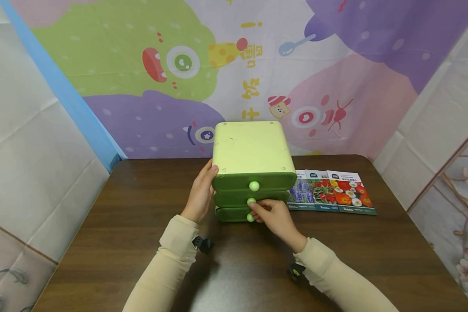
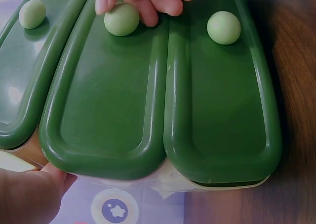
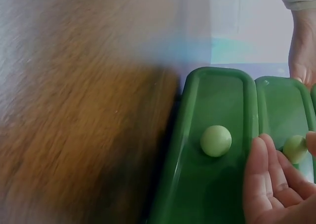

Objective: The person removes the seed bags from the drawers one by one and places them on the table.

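One pale-green mini drawer cabinet (image 1: 253, 147) stands on the wooden desk (image 1: 148, 208), with four small round marks near the corners of its top. Its front has three dark-green drawers (image 2: 111, 105), stacked, each with one round light-green knob: the top knob (image 1: 254, 186), the middle knob (image 2: 121, 19) and the bottom knob (image 3: 216, 141). A thin gap shows at the left end of the bottom drawer. Of two hands, the left hand (image 1: 200, 193) lies along the cabinet's left side, fingers extended, thumb at the front edge, gripping nothing. The right hand (image 1: 274, 216), in front of the cabinet, is nearly closed, pinching the middle knob between thumb and finger. Three flower-pictured packets (image 1: 352, 195) lie overlapping to the cabinet's right; one cartoon-printed curtain (image 1: 253, 82) hangs behind it.
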`<state>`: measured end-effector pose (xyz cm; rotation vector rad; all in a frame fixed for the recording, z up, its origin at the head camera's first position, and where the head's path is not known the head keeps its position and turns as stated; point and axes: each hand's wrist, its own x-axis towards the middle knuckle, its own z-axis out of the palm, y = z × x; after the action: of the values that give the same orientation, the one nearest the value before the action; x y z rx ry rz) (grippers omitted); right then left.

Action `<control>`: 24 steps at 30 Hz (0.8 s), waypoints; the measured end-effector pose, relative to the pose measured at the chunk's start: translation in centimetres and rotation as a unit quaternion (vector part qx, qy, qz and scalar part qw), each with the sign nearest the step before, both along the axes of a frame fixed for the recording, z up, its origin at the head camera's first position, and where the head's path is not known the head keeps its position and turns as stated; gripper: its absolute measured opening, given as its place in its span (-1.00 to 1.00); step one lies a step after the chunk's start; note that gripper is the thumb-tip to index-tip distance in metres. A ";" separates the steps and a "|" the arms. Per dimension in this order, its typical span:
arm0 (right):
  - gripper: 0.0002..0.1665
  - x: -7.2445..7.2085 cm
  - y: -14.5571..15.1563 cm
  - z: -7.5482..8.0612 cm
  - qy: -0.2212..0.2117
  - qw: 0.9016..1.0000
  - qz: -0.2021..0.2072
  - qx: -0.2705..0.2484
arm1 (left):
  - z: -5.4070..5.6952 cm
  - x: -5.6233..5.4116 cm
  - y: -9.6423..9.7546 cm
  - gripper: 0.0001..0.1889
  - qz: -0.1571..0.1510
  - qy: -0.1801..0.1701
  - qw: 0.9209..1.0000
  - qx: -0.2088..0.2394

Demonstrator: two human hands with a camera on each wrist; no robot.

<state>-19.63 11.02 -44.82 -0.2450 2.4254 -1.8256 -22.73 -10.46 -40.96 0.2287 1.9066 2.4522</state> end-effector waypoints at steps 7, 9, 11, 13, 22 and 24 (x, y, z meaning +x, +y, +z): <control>-0.51 -0.7 -0.3 -1.1 -0.025 0.998 -0.039 -0.033 | 0.1 0.1 0.0 -0.31 0.000 0.001 1.000 0.001; -0.52 -0.7 -0.3 -1.0 -0.030 0.998 -0.043 -0.038 | 0.2 0.1 0.0 -0.31 0.000 0.002 1.000 0.003; -0.54 -0.6 -0.4 -0.9 -0.034 0.997 -0.046 -0.043 | 0.2 0.2 0.0 -0.31 0.000 0.002 1.000 0.003; -0.55 -0.6 -0.4 -0.7 -0.038 0.997 -0.048 -0.046 | 0.3 0.2 0.0 -0.31 0.000 0.001 1.000 0.004; -0.54 -0.4 -0.5 -0.4 -0.055 0.995 -0.046 -0.064 | 0.3 0.2 0.1 -0.31 -0.002 0.002 1.000 0.003; -0.53 -0.4 -0.5 -0.4 -0.057 0.995 -0.046 -0.065 | 0.3 0.1 0.1 -0.30 -0.002 0.001 1.000 0.004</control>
<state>-20.02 10.51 -45.20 -0.0370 2.2813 -1.9800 -22.59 -10.40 -40.69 0.2360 1.8956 2.4592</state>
